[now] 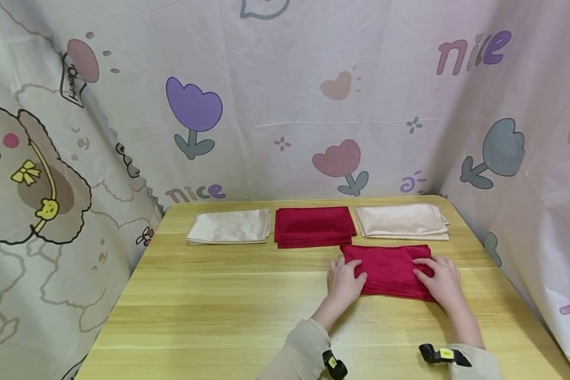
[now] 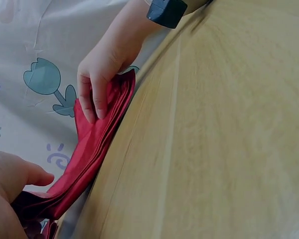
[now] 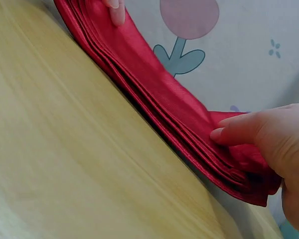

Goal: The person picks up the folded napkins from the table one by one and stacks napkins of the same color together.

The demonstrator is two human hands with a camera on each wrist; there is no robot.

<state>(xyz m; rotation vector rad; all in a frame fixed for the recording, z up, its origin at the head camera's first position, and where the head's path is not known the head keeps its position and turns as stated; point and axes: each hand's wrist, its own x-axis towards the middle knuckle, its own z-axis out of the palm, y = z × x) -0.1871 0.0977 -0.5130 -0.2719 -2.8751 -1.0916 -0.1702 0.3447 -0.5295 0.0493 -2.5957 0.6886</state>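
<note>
Before a printed curtain (image 1: 266, 105), at the right of the wooden worktop (image 1: 195, 316), the left hand (image 1: 344, 284) and right hand (image 1: 443, 281) pinch a folded red cloth (image 1: 390, 270) at opposite ends, fingers (image 3: 239, 130) half-curled about its edges, just in front of three folded cloths (image 1: 315, 224) in a row.

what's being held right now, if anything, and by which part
The front folded red cloth, by its two short ends: the left hand grips its left end and the right hand its right end.
</note>
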